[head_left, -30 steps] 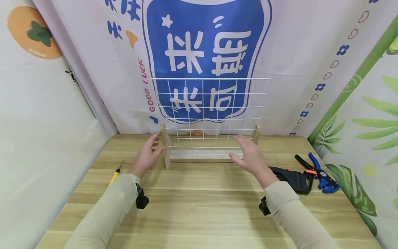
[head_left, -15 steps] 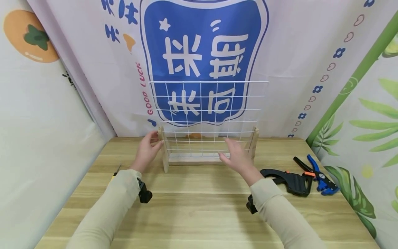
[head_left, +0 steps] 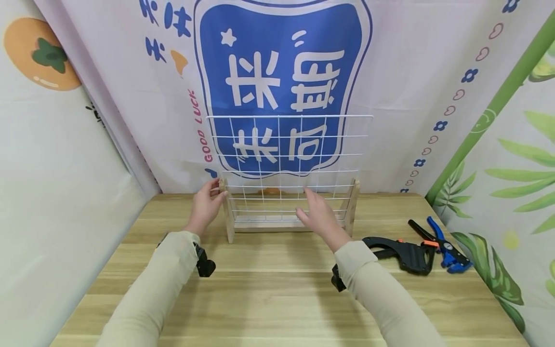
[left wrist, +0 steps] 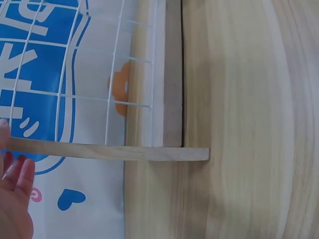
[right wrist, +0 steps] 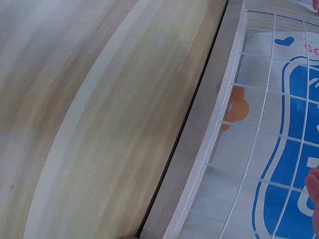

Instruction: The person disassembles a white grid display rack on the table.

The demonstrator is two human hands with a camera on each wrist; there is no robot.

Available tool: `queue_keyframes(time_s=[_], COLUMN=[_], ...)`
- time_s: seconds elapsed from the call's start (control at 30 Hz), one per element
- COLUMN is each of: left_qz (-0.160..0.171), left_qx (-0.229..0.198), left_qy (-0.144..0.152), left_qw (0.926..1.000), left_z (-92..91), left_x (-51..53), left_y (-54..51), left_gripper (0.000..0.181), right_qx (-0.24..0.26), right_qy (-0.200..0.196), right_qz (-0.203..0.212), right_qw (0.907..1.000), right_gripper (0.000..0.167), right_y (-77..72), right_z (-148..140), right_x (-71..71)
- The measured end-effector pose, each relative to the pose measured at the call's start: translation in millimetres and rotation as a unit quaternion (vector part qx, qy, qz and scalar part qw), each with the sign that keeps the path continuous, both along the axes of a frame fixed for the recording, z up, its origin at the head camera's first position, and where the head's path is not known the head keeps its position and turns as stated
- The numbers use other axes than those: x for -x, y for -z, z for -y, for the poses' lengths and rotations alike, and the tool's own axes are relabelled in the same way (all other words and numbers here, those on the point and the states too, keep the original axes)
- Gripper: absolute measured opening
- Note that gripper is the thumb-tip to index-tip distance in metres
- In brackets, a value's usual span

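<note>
A white wire grid (head_left: 279, 116) stands upright in a wooden stand (head_left: 269, 225) at the table's back. My left hand (head_left: 205, 207) pinches the upper part of the stand's left post (head_left: 228, 219). In the left wrist view, that hand (left wrist: 16, 206) has its thumb and fingers on opposite sides of the post (left wrist: 99, 151). With fingers spread, my right hand (head_left: 322, 217) is in front of the grid's lower right part and holds nothing; whether it touches the wires I cannot tell. Its fingertips (right wrist: 313, 186) show at the right wrist view's edge.
On the table (head_left: 269, 294), a black tool with orange parts (head_left: 412, 256) and blue-and-black pliers (head_left: 448, 248) lie to the right. A printed cloth (head_left: 403, 72) hangs behind. My left sleeve (head_left: 151, 289) mostly hides a thin tool.
My left hand has closed in on the left post and now grips it. The right hand has moved left across the front of the grid. The head view has shifted slightly.
</note>
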State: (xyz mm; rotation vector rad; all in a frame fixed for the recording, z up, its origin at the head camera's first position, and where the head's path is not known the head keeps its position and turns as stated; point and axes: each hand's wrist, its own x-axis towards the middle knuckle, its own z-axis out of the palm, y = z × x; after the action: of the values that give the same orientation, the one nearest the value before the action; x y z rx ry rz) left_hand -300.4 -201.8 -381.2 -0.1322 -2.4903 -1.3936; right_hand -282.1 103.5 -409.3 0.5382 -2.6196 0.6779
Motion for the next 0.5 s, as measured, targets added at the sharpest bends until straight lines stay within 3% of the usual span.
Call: queue_keyframes(time_s=[0.27,0.5], left_qz=[0.01,0.018], left_qx=[-0.009,-0.009], left_qy=[0.014,0.026], left_qw=[0.9998,0.9995], left_z=[3.7,6.9], left_x=[7.7,12.7], left_y=[-1.3,-0.5], left_gripper=[0.053,0.055], right_qx=[0.06,0.099], right_qy=[0.031,0.045], right_qz=[0.055,0.066], right_qw=[0.9962,0.9918], right_gripper=[0.064,0.065], right_y=[-3.5,-7.7], right_z=[18.1,28.4], right_x=[6.0,10.2])
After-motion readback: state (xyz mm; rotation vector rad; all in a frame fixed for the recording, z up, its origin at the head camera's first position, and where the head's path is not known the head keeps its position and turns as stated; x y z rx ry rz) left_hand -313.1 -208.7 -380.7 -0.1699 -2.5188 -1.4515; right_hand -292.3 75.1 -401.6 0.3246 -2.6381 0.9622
